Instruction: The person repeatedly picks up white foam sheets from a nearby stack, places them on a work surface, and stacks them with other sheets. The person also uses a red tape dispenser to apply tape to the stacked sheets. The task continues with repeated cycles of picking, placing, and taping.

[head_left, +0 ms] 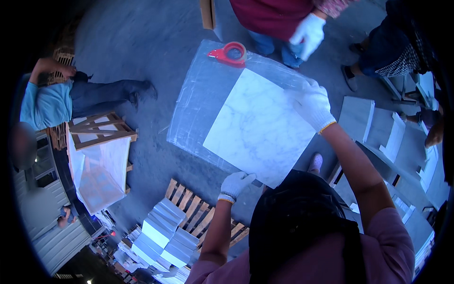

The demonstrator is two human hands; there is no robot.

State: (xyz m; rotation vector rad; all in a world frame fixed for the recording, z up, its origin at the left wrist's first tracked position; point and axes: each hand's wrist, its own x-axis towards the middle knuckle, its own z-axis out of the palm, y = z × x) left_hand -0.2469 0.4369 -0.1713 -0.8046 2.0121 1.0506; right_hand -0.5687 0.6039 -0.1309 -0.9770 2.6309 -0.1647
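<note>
A square white panel with grey marbling (259,125) lies tilted across a larger slab wrapped in clear plastic film (191,111). My right hand (309,105), in a white knitted glove, grips the panel's right-hand edge, its fingers bent over it. At the near edge, my gloved left hand (236,185) pinches the panel close to its lower corner; what its fingertips do underneath is hidden. On the film-covered slab, beyond the panel's far corner, sits a red tape dispenser (232,53).
Across from me stands a person in a maroon apron (269,19) with a white-gloved hand (309,35). A wooden crate (101,130), a slatted pallet (194,208) and stacked sheets (163,234) stand left and below. Grey panels (357,116) lie on the right; other people are nearby.
</note>
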